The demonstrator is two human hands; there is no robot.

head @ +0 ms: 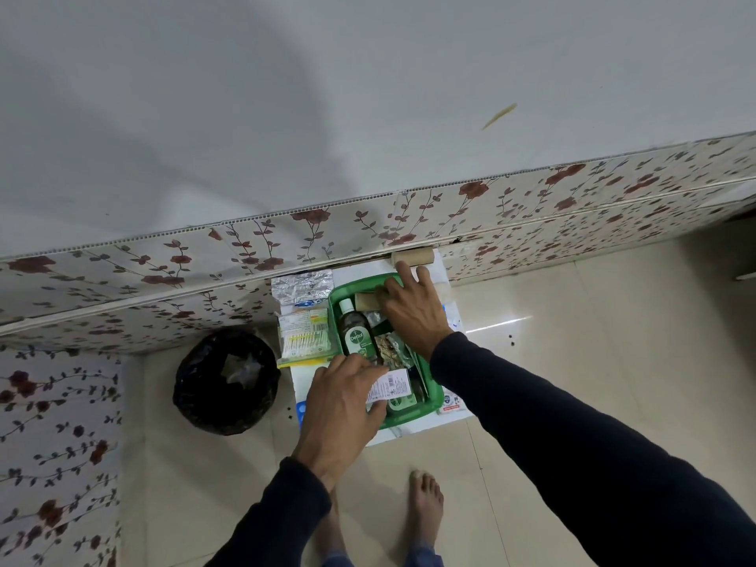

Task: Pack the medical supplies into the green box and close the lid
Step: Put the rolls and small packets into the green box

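Both hands packing: your right hand (413,308) grasps the bandage roll (367,301) at the green box (434,396)'s 12 o'clock, left hand (341,396) grasps the white carton (388,385); seat both next.

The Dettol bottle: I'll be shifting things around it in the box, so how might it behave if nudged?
The Dettol bottle lies on its side in the green box, so it may roll. It looks dark and full, so probably heavy for its size. Its smooth plastic could slip in the fingers.
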